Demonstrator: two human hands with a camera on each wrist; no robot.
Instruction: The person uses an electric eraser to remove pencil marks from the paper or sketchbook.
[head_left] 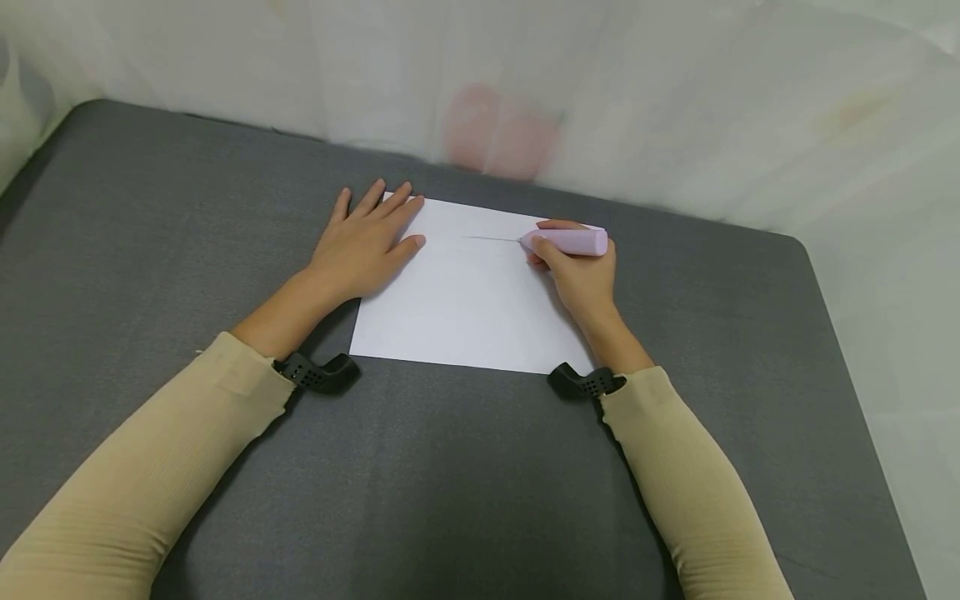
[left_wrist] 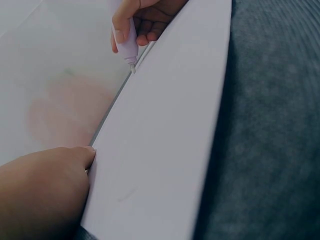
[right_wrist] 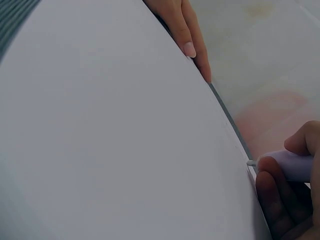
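Sleeves nearest; paper lies on grey mat.
Paper is pinned flat by L hand, fingers straight, so it can't slide; pen is gripped in R hand, tip on sheet nr far edge, at a thin line's end.

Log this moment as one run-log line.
left hand: flat, pressing white paper | right hand: gripping pink pen, tip at paper's far part | line drawn: thin, short | surface: grey table
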